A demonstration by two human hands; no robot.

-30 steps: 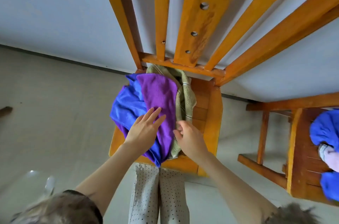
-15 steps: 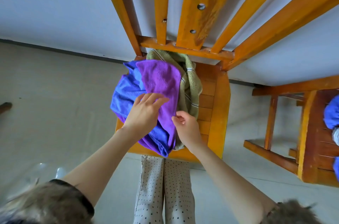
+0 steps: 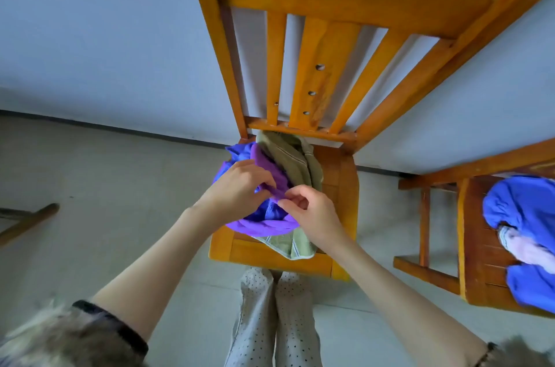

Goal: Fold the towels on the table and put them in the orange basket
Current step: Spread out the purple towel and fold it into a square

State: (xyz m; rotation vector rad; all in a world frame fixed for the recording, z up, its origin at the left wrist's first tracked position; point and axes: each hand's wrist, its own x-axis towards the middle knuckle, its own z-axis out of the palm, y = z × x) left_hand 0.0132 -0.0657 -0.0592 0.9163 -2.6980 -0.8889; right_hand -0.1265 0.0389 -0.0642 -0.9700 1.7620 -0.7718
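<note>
A pile of towels lies on the seat of an orange wooden chair point(image 3: 342, 204): a purple towel point(image 3: 264, 225), a blue towel point(image 3: 267, 210) and an olive green striped towel point(image 3: 294, 162). My left hand point(image 3: 240, 186) grips a fold of the purple towel on top of the pile. My right hand point(image 3: 312, 213) pinches the same purple towel right beside it, fingers curled. The green towel hangs over the seat's front edge. No orange basket is in view.
A second wooden chair point(image 3: 468, 246) at the right carries blue cloth point(image 3: 528, 210) and a pale pink cloth point(image 3: 522, 246). A grey wall stands behind. A wooden leg point(image 3: 27, 219) lies on the floor at left. My legs point(image 3: 270, 318) stand below the seat.
My left hand went from lying flat on the purple towel to gripping it. My right hand moved up onto the purple towel and pinches it. The towel is bunched. The view pulled back.
</note>
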